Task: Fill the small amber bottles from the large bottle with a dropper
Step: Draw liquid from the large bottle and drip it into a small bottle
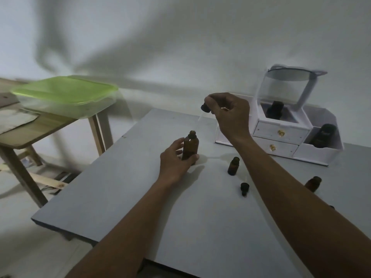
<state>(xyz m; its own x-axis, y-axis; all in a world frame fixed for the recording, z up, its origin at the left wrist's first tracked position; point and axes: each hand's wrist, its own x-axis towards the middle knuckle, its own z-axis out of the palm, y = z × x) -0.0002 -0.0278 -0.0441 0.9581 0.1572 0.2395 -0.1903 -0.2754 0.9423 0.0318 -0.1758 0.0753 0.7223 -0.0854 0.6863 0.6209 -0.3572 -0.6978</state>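
The large amber bottle [190, 147] stands uncapped on the grey table [140, 177], and my left hand [176, 163] grips its lower body. My right hand [230, 115] is raised above and to the right of it, pinching the black bulb of a dropper [205, 106]; the clear glass tube slants down toward the bottle's mouth. A small amber bottle [233, 165] stands open to the right. Another small amber bottle [313, 183] shows partly behind my right forearm. A black cap [244, 188] lies on the table between them.
A white organiser [281, 135] with drawers, dark bottles and a round mirror stands at the back right. A wooden side table [40, 129] at the left carries a green-lidded plastic box [66, 95]. The grey table's left and front edges are near.
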